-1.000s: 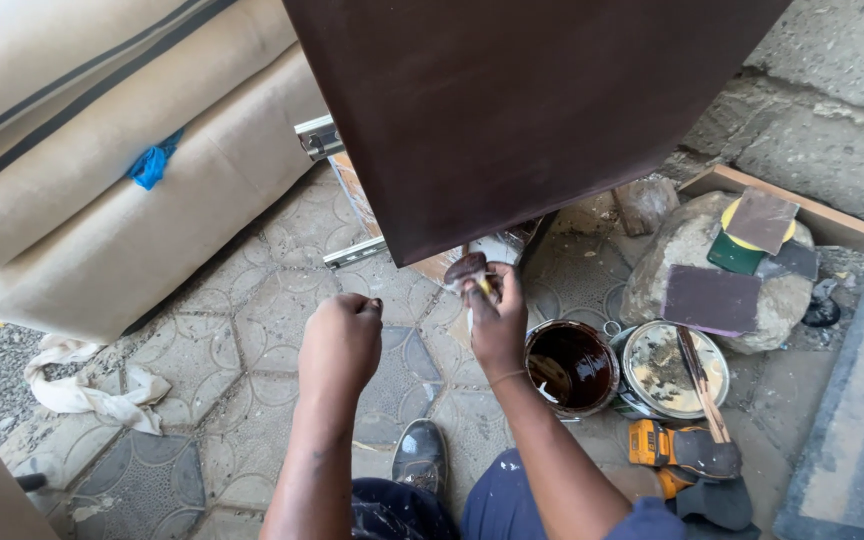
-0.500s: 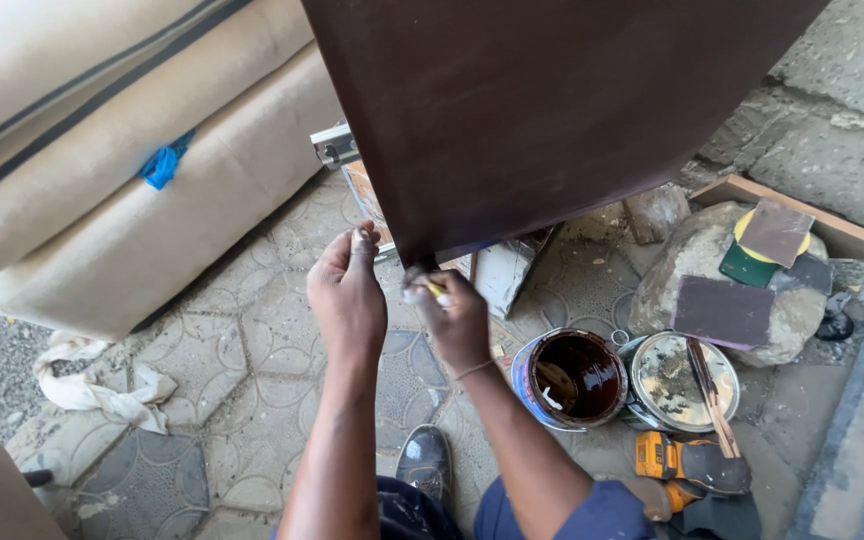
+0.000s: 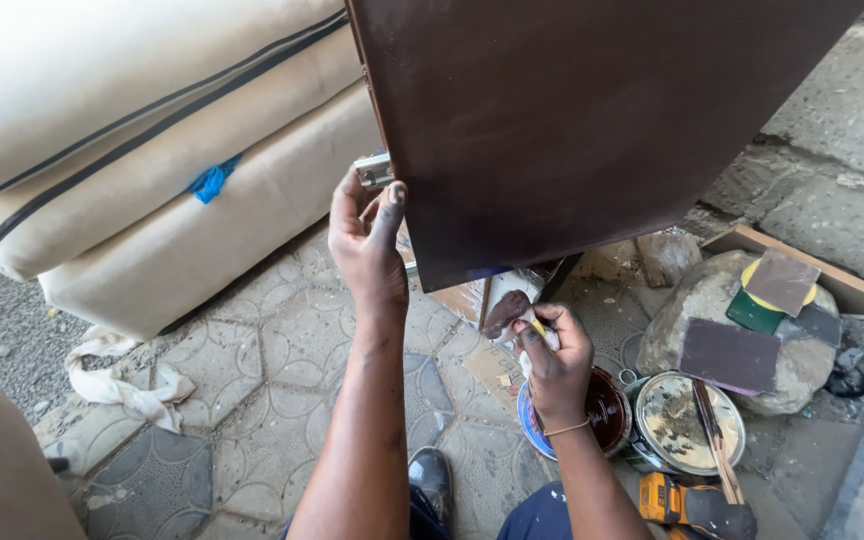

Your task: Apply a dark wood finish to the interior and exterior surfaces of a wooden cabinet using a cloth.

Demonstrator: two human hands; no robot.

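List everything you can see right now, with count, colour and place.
wooden panel: one, dark brown, upper centre, tilted
cushions: stacked, cream, upper left
rag: one, white, on paving at left
open tin: one, dark stain inside, beside right hand
tin lid: one, pale, stick across it
rock: one, grey, sandpaper sheets on top
yellow tool: one, bottom right
left hand: grips panel's left edge
right hand: holds stained cloth pad at panel's lower edge

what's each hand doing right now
left hand: gripping the edge of the dark board
right hand: closed on a stained rag
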